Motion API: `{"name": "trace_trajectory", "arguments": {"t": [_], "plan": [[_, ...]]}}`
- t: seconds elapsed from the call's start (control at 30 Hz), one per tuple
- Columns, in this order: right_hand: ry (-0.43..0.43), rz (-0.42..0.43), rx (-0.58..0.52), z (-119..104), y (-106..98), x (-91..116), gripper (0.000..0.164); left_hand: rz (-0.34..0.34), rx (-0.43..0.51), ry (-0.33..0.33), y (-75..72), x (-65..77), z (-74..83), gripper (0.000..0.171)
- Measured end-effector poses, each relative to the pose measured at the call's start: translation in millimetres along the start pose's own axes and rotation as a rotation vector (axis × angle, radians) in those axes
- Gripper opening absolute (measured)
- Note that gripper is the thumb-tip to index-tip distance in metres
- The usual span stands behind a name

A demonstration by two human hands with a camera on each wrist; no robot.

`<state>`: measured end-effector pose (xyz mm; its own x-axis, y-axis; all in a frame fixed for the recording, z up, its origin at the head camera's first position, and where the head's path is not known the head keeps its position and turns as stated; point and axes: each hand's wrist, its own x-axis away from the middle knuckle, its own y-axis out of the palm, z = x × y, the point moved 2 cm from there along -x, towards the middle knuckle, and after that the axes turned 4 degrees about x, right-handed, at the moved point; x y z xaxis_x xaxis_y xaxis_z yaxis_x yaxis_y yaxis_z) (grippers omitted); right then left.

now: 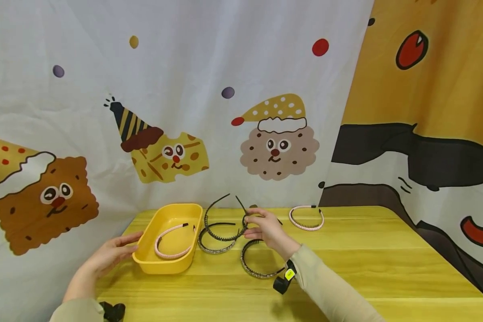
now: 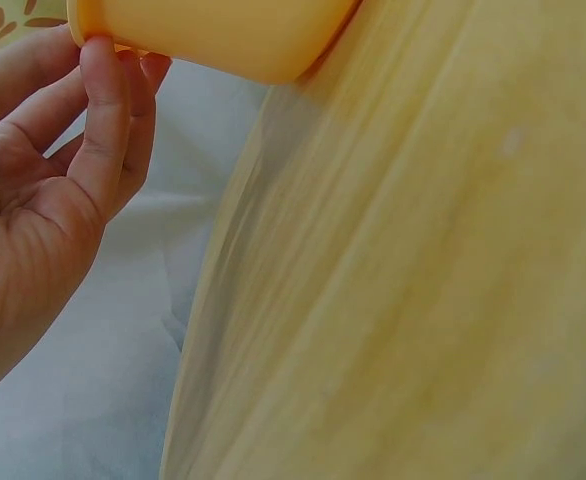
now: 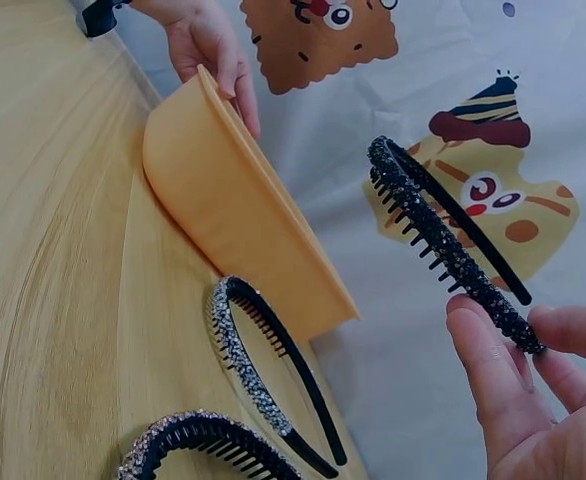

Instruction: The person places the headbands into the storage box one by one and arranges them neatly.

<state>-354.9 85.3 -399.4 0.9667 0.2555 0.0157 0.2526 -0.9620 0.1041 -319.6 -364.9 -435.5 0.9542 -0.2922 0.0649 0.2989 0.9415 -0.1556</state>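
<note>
My right hand (image 1: 263,228) pinches a black glittery toothed headband (image 3: 433,228) between thumb and fingers, raised above the table just right of the yellow basin (image 1: 167,268). At the basin's left rim is my left hand (image 1: 108,255), thumb at the edge and fingertips tucked against the lip. Inside the basin lies a pink headband (image 1: 172,256). Below the held band, a silver sparkly headband (image 3: 235,350) rests beside the basin. Another sparkly headband (image 1: 259,274) sits on the table below my right hand.
A second pink headband (image 1: 307,227) lies at the back right of the wood-grain table (image 1: 366,259). Part of a dark band (image 1: 279,221) shows behind my right hand. A white curtain (image 1: 177,67) with cartoon prints hangs right behind the table.
</note>
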Motion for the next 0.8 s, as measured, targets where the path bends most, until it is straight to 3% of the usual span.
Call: {"name": "trace_trajectory", "arguments": {"t": [0.8], "plan": [[0.055, -0.043, -0.035, 8, 34, -16, 0.046, 0.038, -0.013, -0.001, -0.9, -0.3, -0.7, 0.066]]}}
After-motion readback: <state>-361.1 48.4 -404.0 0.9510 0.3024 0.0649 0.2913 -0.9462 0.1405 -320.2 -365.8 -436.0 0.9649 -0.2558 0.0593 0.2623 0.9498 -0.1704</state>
